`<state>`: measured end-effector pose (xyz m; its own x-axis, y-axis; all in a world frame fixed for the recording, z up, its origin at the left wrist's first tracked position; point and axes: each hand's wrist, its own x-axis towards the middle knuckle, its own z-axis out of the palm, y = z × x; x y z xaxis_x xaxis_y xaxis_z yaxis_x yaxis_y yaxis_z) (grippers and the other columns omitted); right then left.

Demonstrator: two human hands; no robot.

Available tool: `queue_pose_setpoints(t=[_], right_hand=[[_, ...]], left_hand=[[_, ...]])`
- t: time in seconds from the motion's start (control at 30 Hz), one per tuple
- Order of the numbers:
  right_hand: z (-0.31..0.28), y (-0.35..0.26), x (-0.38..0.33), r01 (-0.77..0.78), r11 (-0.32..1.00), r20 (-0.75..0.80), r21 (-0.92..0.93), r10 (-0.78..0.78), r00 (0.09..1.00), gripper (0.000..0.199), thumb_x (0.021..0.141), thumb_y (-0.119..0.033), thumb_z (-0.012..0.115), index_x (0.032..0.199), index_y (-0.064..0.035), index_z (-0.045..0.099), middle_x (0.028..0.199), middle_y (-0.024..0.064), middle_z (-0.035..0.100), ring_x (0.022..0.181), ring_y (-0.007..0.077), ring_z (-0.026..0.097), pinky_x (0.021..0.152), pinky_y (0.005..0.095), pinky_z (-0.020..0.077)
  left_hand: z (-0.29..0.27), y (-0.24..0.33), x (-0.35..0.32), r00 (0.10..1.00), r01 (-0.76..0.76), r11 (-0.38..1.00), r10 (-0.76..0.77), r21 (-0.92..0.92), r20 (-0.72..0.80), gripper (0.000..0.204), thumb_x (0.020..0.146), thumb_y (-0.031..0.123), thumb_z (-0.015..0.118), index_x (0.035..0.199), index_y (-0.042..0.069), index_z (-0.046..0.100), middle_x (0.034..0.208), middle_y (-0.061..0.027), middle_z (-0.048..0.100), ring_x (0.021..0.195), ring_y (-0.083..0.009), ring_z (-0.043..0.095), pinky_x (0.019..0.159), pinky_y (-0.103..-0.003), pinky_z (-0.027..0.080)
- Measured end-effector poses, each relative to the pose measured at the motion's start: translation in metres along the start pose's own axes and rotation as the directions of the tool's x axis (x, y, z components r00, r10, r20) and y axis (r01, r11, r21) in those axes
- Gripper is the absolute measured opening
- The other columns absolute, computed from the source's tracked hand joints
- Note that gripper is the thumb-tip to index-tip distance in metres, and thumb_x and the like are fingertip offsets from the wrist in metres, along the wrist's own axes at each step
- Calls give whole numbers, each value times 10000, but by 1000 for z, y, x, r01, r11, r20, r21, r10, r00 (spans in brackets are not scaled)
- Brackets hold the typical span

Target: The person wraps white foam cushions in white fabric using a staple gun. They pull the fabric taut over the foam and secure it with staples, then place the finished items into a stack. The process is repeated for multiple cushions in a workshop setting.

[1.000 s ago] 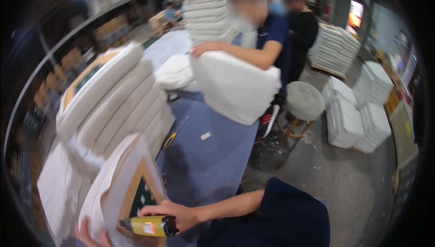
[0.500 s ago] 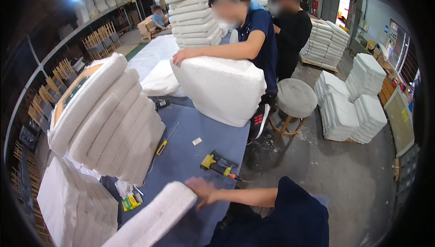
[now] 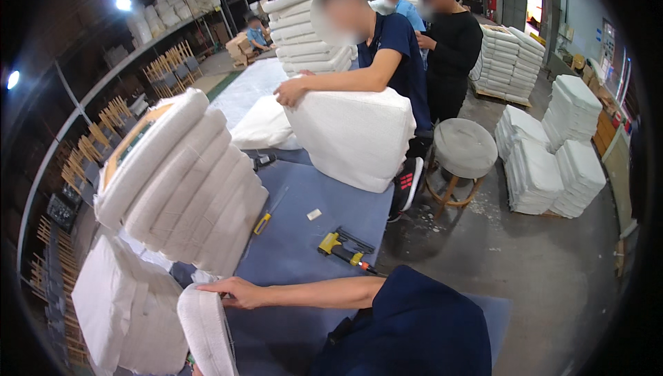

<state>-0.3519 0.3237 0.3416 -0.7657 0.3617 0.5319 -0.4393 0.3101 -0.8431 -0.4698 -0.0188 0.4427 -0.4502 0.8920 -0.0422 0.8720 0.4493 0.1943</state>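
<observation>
My right hand (image 3: 238, 293) is on the top end of a white cushion (image 3: 206, 324), low in view, left of centre. Hand about half open: fingers laid out over the top edge, thumb apart from them by the right side. Contact is clear; whether it's a firm grip or just steadying, I cannot tell. Cushion stands on end, narrow side showing, lower part cut off by the frame. A sliver of what looks like my left hand (image 3: 197, 371) shows at the bottom edge by the cushion; cannot tell how open it is or what it has

White pile (image 3: 124, 307) just left of the cushion, bigger cushion stack (image 3: 186, 196) beyond, leaning. On the blue table (image 3: 359, 207), right of that stack: yellow-handled screwdriver (image 3: 262, 223), small pale block (image 3: 314, 214), yellow-and-black staple gun (image 3: 338, 246) lying on its side near the right edge. Across from me a co-worker (image 3: 397, 51) has a hand on top of another white cushion (image 3: 349, 138). Round grey stool (image 3: 465, 148) on the floor to the right
</observation>
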Motion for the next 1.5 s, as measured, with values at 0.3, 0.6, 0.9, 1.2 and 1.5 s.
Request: queue_pose_setpoints(t=[0.3, 0.6, 0.9, 1.2, 1.5], right_hand=[[8, -179, 78, 493, 782, -95, -381, -564, 820, 640, 818, -5, 756, 1436, -116, 631, 1537, 83, 595, 1480, 323, 486, 1169, 476, 400], [9, -109, -9, -85, 772, -400, -629, -228, 888, 480, 957, -173, 779, 1411, -163, 623, 1151, 100, 565, 1026, 227, 617, 888, 378, 548], [39, -139, -59, -103, 986, -234, 132, 132, 963, 228, 1082, -202, 591, 933, -32, 564, 854, 57, 548, 785, 131, 479, 740, 279, 398], [-10, -192, -67, -373, 928, -238, -27, 356, 904, 239, 1020, -185, 678, 907, 25, 671, 803, 23, 635, 743, 83, 528, 675, 268, 417], [-53, -193, -118, -307, 909, -446, 282, 407, 797, 448, 1023, -275, 702, 1281, 91, 681, 1208, 199, 746, 1062, 269, 736, 914, 384, 581]], left_hand=[[39, 0, -9, 914, -52, 886, -144, -460, -379, 1085, 793, 429, 849, 1571, -126, 335, 1593, -383, 399, 1500, -455, 395, 1237, -503, 356], [102, 27, 64, 931, 5, -11, 364, -1000, 0, 1022, 923, 377, 816, 1678, -9, 245, 1621, -182, 457, 1492, -308, 479, 1238, -445, 359], [88, 62, 130, 936, -212, -311, 209, -926, -284, 1147, 937, 609, 738, 1706, 13, 129, 1734, -140, 291, 1579, -257, 314, 1285, -413, 251], [32, 115, 141, 787, -526, 30, 396, -850, -472, 1043, 873, 336, 867, 1684, 96, 256, 1778, -234, 134, 1642, -368, 177, 1298, -453, 211], [14, 168, 172, 621, -696, 20, 518, -717, -589, 893, 802, 298, 911, 1572, 153, 482, 1741, -271, 233, 1638, -454, 157, 1287, -586, 167]])
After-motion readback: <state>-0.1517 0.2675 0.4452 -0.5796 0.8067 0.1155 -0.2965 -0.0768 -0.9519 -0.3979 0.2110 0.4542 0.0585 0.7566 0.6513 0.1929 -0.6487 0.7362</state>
